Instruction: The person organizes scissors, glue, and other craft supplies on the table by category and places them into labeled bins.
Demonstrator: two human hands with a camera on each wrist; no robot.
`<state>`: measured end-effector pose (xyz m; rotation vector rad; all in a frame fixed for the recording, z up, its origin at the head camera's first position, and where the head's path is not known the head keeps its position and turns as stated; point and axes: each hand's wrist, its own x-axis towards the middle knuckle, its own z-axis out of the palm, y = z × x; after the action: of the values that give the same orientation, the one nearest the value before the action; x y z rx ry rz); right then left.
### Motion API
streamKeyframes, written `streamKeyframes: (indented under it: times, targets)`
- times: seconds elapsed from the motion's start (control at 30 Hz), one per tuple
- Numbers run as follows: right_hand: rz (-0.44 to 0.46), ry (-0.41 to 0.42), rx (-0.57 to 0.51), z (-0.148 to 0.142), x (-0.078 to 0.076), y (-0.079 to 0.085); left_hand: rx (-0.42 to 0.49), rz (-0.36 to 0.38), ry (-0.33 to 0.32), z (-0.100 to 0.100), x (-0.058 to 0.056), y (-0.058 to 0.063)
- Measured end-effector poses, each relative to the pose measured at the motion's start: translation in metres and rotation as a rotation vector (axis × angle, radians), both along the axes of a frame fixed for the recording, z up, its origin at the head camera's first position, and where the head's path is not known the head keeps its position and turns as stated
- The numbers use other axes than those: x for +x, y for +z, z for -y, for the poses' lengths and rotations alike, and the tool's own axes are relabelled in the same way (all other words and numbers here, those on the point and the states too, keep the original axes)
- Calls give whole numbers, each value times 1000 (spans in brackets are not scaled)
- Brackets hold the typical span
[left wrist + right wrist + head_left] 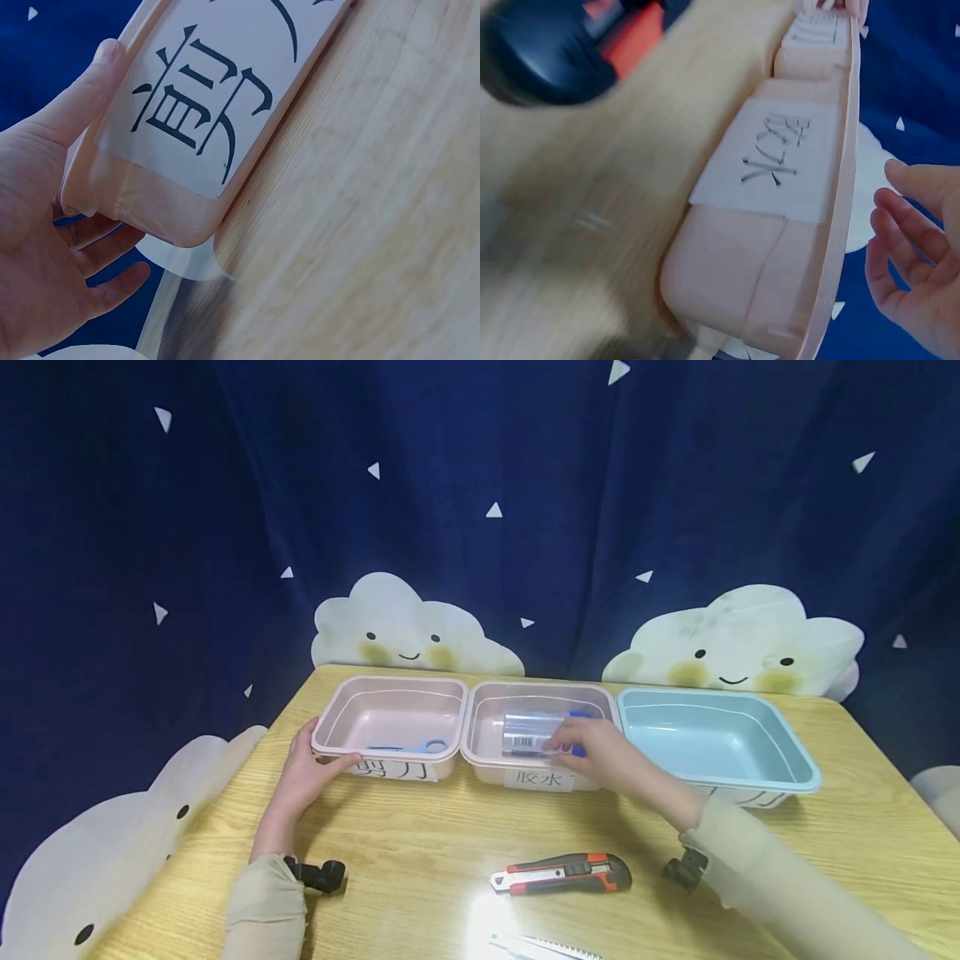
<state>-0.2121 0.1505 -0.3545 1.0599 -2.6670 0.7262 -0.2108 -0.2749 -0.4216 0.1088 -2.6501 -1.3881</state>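
Observation:
My left hand (302,777) grips the front left corner of a pink bin (397,683), with the thumb along the front rim and the fingers at the side. Inside that bin lie scissors with light blue handles (435,746). A second pink bin (487,727) stands beside it and contains a clear glue bottle (522,732) with blue ends. Over this bin's front right part is my right hand (596,750), overlapping the bottle in the head view. In the right wrist view the fingers (904,225) are loosely bent, with nothing between them and the thumb.
To the right stands a light blue bin (720,747). A red and black utility knife (562,872) lies on the wooden table (405,852) in front of the bins. Nearer the front edge is a silver, serrated-looking strip (543,947). A dark blue curtain (480,527) hangs behind.

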Motion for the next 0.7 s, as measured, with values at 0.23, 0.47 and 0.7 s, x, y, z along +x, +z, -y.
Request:
streamKeyframes:
  times: [0.23, 0.47, 0.7]
  targets:
    - [-13, 65, 60, -4, 28, -5, 18, -5, -5, -1, 0, 0]
    - [3, 143, 207, -8, 47, -14, 13, -8, -1, -1, 1, 0]
    - [113, 140, 282, -10, 62, -29, 8, -12, 2, -2, 2, 1]
